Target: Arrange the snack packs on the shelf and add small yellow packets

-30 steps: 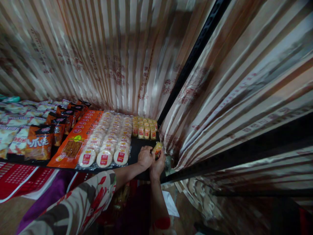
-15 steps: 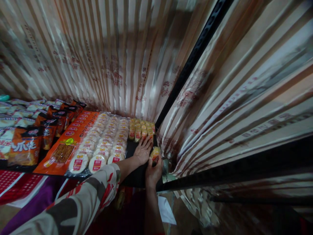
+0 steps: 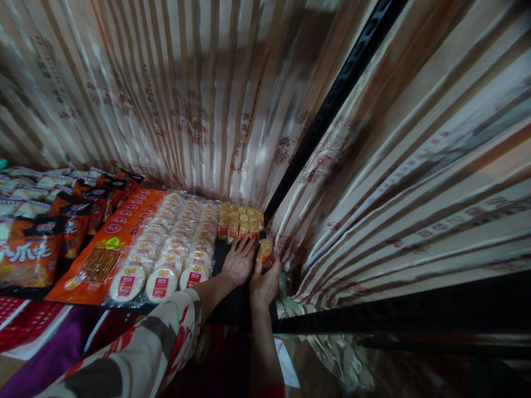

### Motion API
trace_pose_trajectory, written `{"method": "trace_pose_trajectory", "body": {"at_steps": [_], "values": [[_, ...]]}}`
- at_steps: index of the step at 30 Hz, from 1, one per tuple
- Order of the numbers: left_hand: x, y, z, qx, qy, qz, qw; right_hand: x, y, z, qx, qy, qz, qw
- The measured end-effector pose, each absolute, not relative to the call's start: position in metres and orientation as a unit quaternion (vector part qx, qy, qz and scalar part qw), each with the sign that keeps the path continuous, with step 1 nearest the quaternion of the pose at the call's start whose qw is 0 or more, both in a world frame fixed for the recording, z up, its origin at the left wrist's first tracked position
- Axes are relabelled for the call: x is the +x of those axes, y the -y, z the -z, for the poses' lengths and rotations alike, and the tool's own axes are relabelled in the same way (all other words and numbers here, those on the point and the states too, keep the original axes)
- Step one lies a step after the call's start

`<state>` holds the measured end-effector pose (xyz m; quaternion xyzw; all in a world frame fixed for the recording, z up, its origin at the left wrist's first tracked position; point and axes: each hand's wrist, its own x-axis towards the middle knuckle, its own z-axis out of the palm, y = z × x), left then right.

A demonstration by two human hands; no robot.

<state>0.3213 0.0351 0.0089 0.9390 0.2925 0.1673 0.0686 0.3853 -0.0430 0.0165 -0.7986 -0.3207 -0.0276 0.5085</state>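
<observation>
Several small yellow snack packs (image 3: 233,221) with red labels stand in tight rows at the back right of the dark shelf (image 3: 232,301). My left hand (image 3: 240,260) lies palm down with its fingers stretched out, their tips against the front of these rows. One more yellow snack pack (image 3: 264,249) is in my right hand (image 3: 264,281), pinched between thumb and fingers, just right of the rows. Left of my hands, round white rice crackers (image 3: 164,282) in clear wrappers lie in overlapping columns.
Farther left are an orange snack packet (image 3: 99,262) and orange-and-black bags (image 3: 31,251). A pleated curtain (image 3: 199,99) hangs behind the shelf. A black metal post (image 3: 327,110) rises at its back right corner; a dark rail (image 3: 373,304) runs right.
My right hand has pushed the single yellow pack slightly away from me, closer to the end of the rows. My left hand stays by the rows. The view has shifted slightly.
</observation>
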Motion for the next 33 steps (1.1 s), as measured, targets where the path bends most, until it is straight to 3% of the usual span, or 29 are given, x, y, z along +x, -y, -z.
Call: {"method": "trace_pose_trajectory", "body": {"at_steps": [12, 27, 33], "values": [[0.322, -0.036, -0.008, 0.942, -0.291, -0.151, 0.078, 0.410, -0.003, -0.028, -0.817, 0.359, 0.118, 0.436], [0.323, -0.038, 0.004, 0.937, -0.289, -0.189, 0.053, 0.432, -0.027, -0.055, -0.882, 0.353, 0.052, 0.310], [0.323, -0.038, 0.005, 0.936, -0.286, -0.195, 0.057, 0.442, -0.033, -0.053, -0.875, 0.362, 0.051, 0.318]]}}
